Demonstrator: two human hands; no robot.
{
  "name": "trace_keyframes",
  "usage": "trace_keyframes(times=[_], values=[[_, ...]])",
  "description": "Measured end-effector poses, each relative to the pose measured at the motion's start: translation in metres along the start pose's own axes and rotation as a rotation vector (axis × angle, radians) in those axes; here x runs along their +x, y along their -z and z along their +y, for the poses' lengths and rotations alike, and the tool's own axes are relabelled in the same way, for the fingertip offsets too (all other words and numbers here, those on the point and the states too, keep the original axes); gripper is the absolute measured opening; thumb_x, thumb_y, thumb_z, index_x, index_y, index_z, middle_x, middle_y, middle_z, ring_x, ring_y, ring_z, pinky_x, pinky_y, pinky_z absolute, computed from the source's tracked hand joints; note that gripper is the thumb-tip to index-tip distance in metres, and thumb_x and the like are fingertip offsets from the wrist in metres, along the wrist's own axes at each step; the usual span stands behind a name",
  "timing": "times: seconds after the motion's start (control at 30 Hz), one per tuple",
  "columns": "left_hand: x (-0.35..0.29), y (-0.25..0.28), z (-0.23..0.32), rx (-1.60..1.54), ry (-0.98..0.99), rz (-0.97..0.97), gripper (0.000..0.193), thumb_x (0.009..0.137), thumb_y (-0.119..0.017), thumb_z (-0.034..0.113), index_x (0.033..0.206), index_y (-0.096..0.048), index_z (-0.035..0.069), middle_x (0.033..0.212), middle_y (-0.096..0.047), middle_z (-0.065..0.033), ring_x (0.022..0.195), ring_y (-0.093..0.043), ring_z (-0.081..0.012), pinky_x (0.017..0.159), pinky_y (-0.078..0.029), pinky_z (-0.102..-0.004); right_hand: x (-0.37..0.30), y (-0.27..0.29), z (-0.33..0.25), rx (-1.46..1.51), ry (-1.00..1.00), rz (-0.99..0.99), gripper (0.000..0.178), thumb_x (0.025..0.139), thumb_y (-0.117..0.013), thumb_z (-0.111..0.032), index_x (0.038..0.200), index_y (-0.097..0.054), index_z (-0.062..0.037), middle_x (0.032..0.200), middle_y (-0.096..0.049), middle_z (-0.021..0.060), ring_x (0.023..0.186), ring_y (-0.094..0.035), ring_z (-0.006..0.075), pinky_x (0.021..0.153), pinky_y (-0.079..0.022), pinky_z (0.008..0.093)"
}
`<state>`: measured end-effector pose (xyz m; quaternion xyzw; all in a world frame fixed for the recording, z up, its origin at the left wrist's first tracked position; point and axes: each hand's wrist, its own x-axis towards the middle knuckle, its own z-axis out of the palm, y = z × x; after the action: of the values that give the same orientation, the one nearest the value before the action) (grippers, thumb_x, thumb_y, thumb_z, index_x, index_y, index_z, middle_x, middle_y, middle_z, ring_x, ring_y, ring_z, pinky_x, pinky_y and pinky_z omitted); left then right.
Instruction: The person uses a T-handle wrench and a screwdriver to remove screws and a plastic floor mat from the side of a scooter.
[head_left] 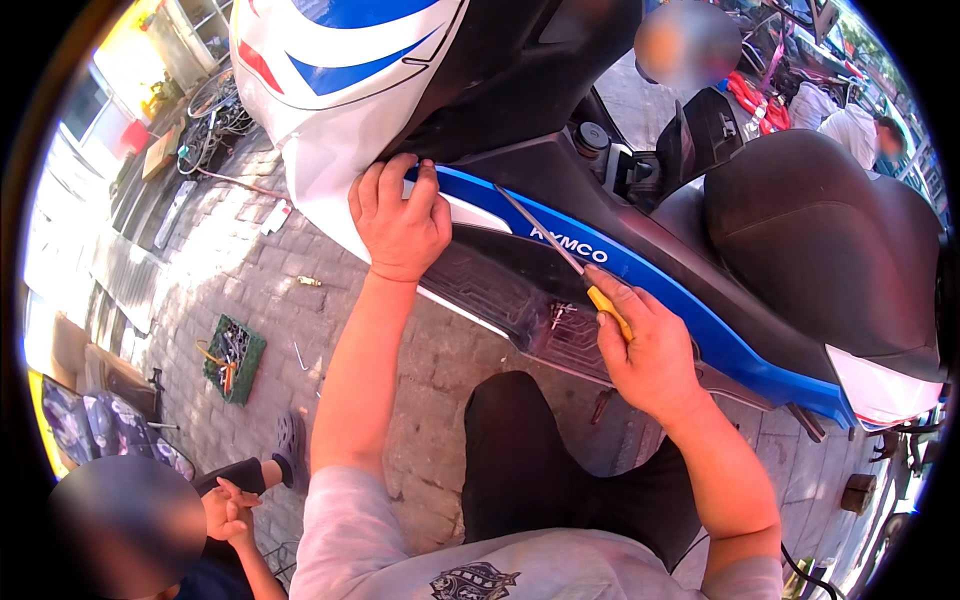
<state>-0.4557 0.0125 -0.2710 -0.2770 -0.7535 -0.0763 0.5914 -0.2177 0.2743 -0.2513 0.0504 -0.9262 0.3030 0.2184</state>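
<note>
Blue trim (650, 283) is running along the near side of a scooter (820, 230). The right hand (650, 350) is gripping a screwdriver (602, 304), its tip pointing toward the trim's far edge; a slip could be scratching the trim or jabbing the left hand (405, 225), whose fingers are resting bent at the left end, grip unclear.

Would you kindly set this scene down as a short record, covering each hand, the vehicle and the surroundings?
Left hand: fingers curled at the front end of the blue side panel
Right hand: holding a screwdriver by its yellow handle
Screwdriver tip: near the panel's upper edge; contact cannot be told
Vehicle: scooter with white, blue and black bodywork and a black seat
Ground: brick paving
Nearby: green tray of tools; another person's hands, held together, lower left
</note>
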Motion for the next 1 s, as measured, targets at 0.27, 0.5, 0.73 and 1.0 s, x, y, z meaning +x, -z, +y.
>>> trace_keyframes(times=[0.27, 0.5, 0.73, 1.0], values=[[0.006, 0.004, -0.003, 0.011, -0.050, -0.081, 0.029, 0.080, -0.075, 0.013, 0.109, -0.080, 0.013, 0.128, -0.070, -0.0036, 0.118, -0.058, -0.0327, 0.104, -0.046, -0.0488, -0.016, -0.040, -0.037, 0.070, -0.145, -0.047, 0.061, 0.102, -0.071, -0.010, 0.161, -0.058, -0.0146, 0.110, -0.071, 0.0209, 0.094, -0.075, 0.0436, 0.083, -0.062, 0.0505], [0.003, -0.001, -0.003, -0.015, -0.062, -0.059, 0.025, 0.080, -0.075, 0.013, 0.105, -0.078, 0.015, 0.130, -0.070, -0.0026, 0.118, -0.056, -0.0328, 0.103, -0.043, -0.0490, 0.046, 0.048, -0.037, -0.100, 0.007, -0.209, 0.047, 0.100, -0.070, -0.008, 0.146, -0.070, -0.0102, 0.100, -0.074, 0.0226, 0.091, -0.075, 0.0450, 0.081, -0.061, 0.0531], [0.009, -0.002, 0.001, -0.022, -0.012, -0.040, 0.022, 0.074, -0.075, 0.011, 0.095, -0.073, 0.018, 0.123, -0.071, -0.0004, 0.111, -0.055, -0.0322, 0.098, -0.042, -0.0486, 0.109, 0.103, -0.042, -0.529, 0.323, -0.419, 0.039, 0.099, -0.071, -0.012, 0.138, -0.076, -0.0109, 0.095, -0.076, 0.0205, 0.086, -0.076, 0.0429, 0.078, -0.061, 0.0541], [0.014, -0.006, -0.002, -0.030, -0.011, 0.002, 0.019, 0.072, -0.073, 0.012, 0.089, -0.070, 0.019, 0.114, -0.070, 0.0025, 0.102, -0.054, -0.0311, 0.092, -0.041, -0.0478, 0.054, 0.058, -0.009, -0.071, 0.139, -0.233, 0.047, 0.103, -0.068, -0.013, 0.151, -0.068, -0.0126, 0.104, -0.074, 0.0230, 0.094, -0.074, 0.0448, 0.087, -0.061, 0.0538]])
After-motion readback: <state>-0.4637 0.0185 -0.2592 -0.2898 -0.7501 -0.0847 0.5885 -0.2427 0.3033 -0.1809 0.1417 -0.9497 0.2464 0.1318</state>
